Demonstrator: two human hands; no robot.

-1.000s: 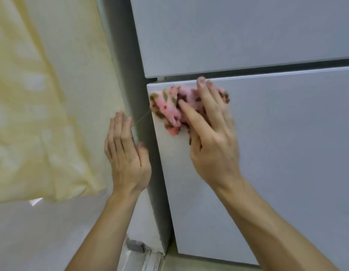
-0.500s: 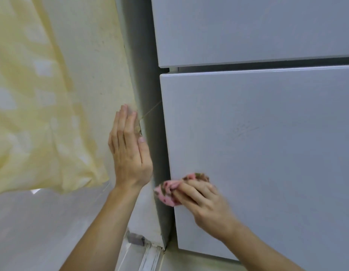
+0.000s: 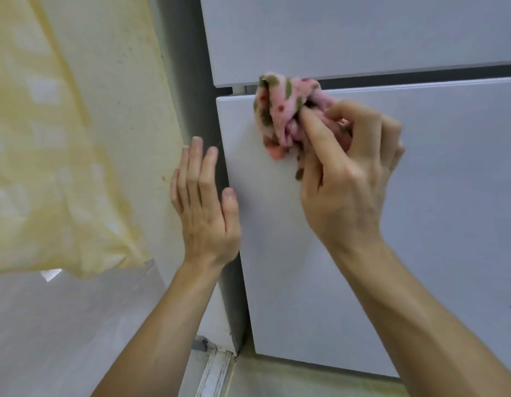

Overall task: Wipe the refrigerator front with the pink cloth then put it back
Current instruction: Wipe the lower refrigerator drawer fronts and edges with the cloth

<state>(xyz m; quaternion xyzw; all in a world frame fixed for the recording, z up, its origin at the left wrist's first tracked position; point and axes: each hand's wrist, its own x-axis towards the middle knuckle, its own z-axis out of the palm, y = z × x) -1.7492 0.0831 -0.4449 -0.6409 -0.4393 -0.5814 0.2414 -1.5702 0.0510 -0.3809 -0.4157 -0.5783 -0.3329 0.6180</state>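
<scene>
The right hand (image 3: 343, 179), bunching the cloth (image 3: 280, 110), has swept from the door's (image 3: 391, 224) bottom back up top; left hand (image 3: 205, 207) flat, empty. Wiping continues.

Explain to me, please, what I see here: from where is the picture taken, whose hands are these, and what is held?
No machine is here: a person wears a camera on the head, looking forward and down at their own two hands. The grey-white panels are the refrigerator front, with a gap between an upper and a lower door. The right hand grips a bunched pink cloth against the top left corner of the lower door. The left hand holds nothing; its straight fingers lie by the refrigerator's left side. A yellow fabric hangs at the left.
</scene>
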